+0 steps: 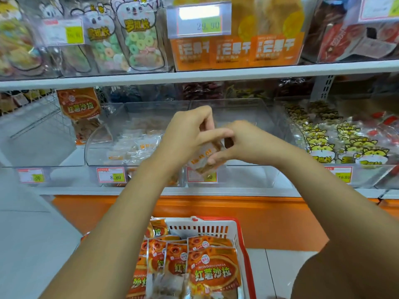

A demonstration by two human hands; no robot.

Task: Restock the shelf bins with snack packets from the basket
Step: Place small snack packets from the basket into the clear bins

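Head view: 2 hands meet above a clear, hard plastic shelf bin (248, 113). The left hand (187, 130) and right hand (246, 141) both pinch 1 small glossy see-through snack packet (204, 157), seemingly with brown pieces inside. Below, a slotted white-and-red basket (216, 225) holds shiny orange packets (213, 270). The neighbouring bin (95, 156) holds similar clear packets.

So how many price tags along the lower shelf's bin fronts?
4 price tags: far left, the 8.80 one, one partly behind the held packet, far right; more may sit off-frame.
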